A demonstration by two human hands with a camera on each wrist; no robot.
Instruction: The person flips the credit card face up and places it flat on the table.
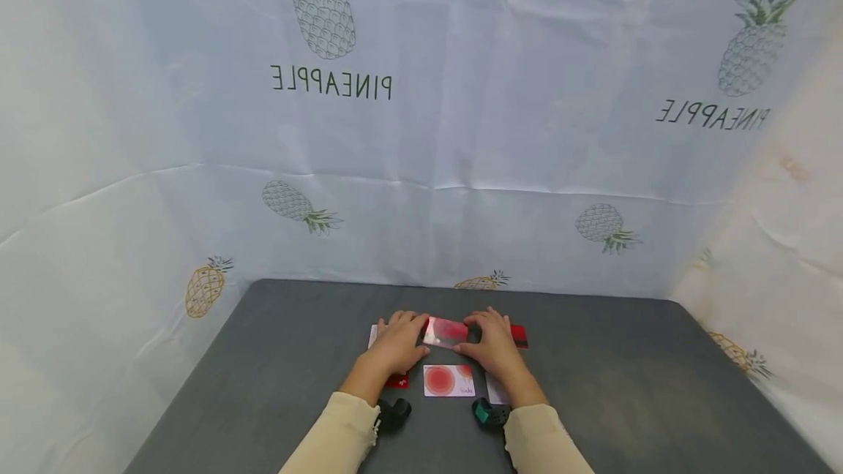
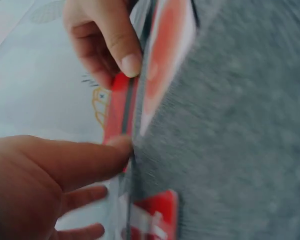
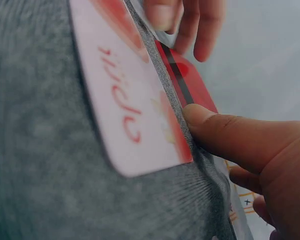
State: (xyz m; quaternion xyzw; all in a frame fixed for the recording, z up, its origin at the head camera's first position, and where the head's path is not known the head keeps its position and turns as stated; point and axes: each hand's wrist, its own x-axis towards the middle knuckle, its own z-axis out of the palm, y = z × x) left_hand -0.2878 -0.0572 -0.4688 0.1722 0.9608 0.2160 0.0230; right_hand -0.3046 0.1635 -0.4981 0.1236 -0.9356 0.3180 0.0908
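A shiny red card (image 1: 446,333) with a dark stripe (image 2: 127,107) lies between my two hands, seen almost edge-on in the wrist views. My left hand (image 1: 395,344) pinches its left end, thumb at the near edge. At the right end, my right hand (image 1: 495,346) pinches it between thumb and fingers. Just nearer to me, a white card with a red circle (image 1: 449,381) lies flat on the dark grey table. Below the left hand, part of another red card (image 1: 398,381) shows. A white card (image 1: 496,390) is partly hidden by the right wrist.
Beyond the right hand lies a red card with a black stripe (image 1: 519,336). A white card edge (image 1: 373,335) peeks out left of the left hand. Black devices sit at both wrists. A pineapple-print curtain (image 1: 421,130) hangs behind the table (image 1: 632,386).
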